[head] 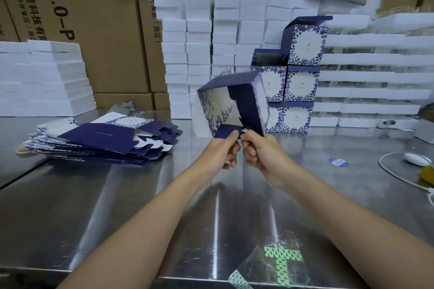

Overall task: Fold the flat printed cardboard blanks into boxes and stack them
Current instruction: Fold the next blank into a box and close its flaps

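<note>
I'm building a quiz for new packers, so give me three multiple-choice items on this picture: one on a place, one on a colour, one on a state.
1. Where on the steel table is the pile of flat blanks?
A. left of the held box
B. right of it
C. on the floor

2. What colours are the finished boxes?
A. red and yellow
B. blue and white
C. plain brown

3. The held box is:
A. lying flat
B. taped shut
C. pinched by both hands, near end open

1 A: the pile lies left of the left hand.
2 B: blue leaves frame white panels.
3 C: left hand and right hand pinch its lower flaps.
</note>
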A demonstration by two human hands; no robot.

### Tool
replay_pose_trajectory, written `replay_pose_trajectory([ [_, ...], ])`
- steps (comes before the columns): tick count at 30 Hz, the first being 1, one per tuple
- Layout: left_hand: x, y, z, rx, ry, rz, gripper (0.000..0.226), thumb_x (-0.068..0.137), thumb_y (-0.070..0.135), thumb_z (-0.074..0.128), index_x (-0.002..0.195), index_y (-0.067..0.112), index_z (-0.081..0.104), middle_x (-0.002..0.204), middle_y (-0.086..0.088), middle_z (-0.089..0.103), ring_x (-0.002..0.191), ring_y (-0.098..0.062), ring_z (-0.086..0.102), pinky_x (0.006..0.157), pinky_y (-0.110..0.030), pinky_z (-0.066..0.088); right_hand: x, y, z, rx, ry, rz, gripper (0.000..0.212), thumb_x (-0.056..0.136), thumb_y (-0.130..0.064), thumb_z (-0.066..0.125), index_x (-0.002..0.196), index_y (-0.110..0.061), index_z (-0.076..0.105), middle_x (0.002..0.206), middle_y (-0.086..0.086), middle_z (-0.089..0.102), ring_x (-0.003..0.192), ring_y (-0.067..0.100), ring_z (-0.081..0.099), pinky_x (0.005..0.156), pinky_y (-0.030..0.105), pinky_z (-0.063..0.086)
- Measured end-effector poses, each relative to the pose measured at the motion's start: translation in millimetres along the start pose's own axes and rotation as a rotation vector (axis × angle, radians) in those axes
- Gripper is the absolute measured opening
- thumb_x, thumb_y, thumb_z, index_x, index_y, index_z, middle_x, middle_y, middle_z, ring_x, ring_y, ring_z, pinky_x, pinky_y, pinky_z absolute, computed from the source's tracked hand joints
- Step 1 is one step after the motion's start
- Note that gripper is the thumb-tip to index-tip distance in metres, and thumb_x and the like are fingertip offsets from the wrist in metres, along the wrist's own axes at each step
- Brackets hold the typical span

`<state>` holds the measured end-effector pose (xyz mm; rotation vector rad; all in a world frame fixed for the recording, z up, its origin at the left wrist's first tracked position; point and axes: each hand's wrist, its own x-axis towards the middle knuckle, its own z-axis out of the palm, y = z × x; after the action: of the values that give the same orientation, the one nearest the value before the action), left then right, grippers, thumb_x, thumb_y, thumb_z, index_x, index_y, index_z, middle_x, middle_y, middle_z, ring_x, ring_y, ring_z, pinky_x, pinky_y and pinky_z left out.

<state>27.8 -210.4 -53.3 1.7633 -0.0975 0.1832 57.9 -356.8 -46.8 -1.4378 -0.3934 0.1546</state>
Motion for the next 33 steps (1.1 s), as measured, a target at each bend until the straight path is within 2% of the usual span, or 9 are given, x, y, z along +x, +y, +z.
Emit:
replay_pose_trajectory([
  [4,3.2,-0.4,-1.1,-0.052,0.025,0.001,0.050,0.110,0.037,0.043,0.064,0.019,0.047,0.055,0.002,0.035,0.052,-0.013,0.047,0.069,-0.033,0.040,1.2,1.9,1.3,-0.025,0.015,0.020,0.035,0.094,-0.017,0.062,0.060,-0.019,0.055,0.054,-0.001,0.037,0.051,0.014,0.029,0.049,0.023,0.027],
  [18,9.0,-4.8,-10.3,-0.151,0.312,-0.116,0.042,0.106,0.046,0.045,0.073,0.020,0.050,0.052,0.009,0.044,0.047,-0.009,0.044,0.067,-0.032,0.039,6.1,1.8,-1.7,-0.078,0.021,0.078,0.030,0.096,-0.029,0.065,0.068,-0.020,0.061,0.056,-0.002,0.049,0.049,0.011,0.042,0.049,0.021,0.035],
  [20,10.9,-6.3,-12.5,-0.130,0.321,-0.109,0.039,0.106,0.042,0.045,0.075,0.018,0.050,0.056,0.007,0.045,0.047,-0.009,0.042,0.060,-0.024,0.039,5.2,2.6,-2.4,-0.105,0.074,0.067,0.021,0.096,-0.036,0.071,0.086,-0.019,0.063,0.059,-0.003,0.057,0.048,0.011,0.048,0.049,0.022,0.036],
  [22,10.7,-5.8,-14.4,-0.133,0.340,-0.084,0.036,0.108,0.039,0.045,0.081,0.016,0.050,0.057,0.008,0.045,0.046,-0.008,0.040,0.048,-0.016,0.038,4.9,4.3,-3.9,-0.113,0.166,0.009,0.042,0.093,-0.048,0.076,0.121,-0.025,0.056,0.079,-0.006,0.074,0.052,0.011,0.063,0.048,0.023,0.041],
  [24,7.1,-6.0,-14.3,-0.070,0.279,-0.061,0.037,0.110,0.041,0.047,0.083,0.016,0.051,0.057,0.009,0.046,0.051,-0.010,0.043,0.051,-0.018,0.041,3.8,4.3,-5.0,-0.111,0.215,-0.071,0.060,0.096,-0.050,0.073,0.145,-0.040,0.040,0.110,-0.009,0.075,0.068,0.017,0.078,0.051,0.025,0.048],
  [25,5.5,-6.8,-13.2,-0.009,0.217,-0.035,0.040,0.110,0.044,0.047,0.081,0.016,0.052,0.057,0.009,0.046,0.054,-0.012,0.045,0.056,-0.022,0.042,4.2,5.0,-5.9,-0.100,0.219,-0.121,0.056,0.101,-0.045,0.068,0.148,-0.044,0.039,0.118,-0.011,0.072,0.074,0.021,0.081,0.050,0.025,0.049],
  [28,2.7,-8.4,-11.7,0.155,-0.011,0.050,0.041,0.106,0.049,0.057,0.085,0.015,0.063,0.060,0.009,0.053,0.061,-0.012,0.056,0.062,-0.025,0.041,6.9,2.3,-9.5,-0.130,0.316,-0.262,0.024,0.109,-0.030,0.054,0.130,-0.040,0.059,0.110,-0.011,0.076,0.072,0.024,0.080,0.042,0.021,0.046],
  [30,3.2,-10.1,-14.1,0.262,-0.120,0.047,0.023,0.099,0.042,0.071,0.096,0.019,0.071,0.072,0.009,0.065,0.066,-0.009,0.064,0.060,-0.018,0.044,8.8,-3.0,-15.8,-0.169,0.410,-0.324,0.023,0.110,-0.026,0.051,0.114,-0.042,0.066,0.097,-0.012,0.074,0.071,0.023,0.078,0.044,0.020,0.048],
  [33,9.4,-14.5,-17.5,0.304,-0.028,-0.014,0.013,0.099,0.017,0.071,0.113,0.018,0.069,0.087,0.001,0.067,0.067,-0.010,0.069,0.058,-0.022,0.045,13.2,-6.9,-29.3,-0.266,0.443,-0.379,0.021,0.107,-0.029,0.053,0.104,-0.044,0.067,0.089,-0.011,0.073,0.079,0.025,0.075,0.061,0.028,0.052],
])
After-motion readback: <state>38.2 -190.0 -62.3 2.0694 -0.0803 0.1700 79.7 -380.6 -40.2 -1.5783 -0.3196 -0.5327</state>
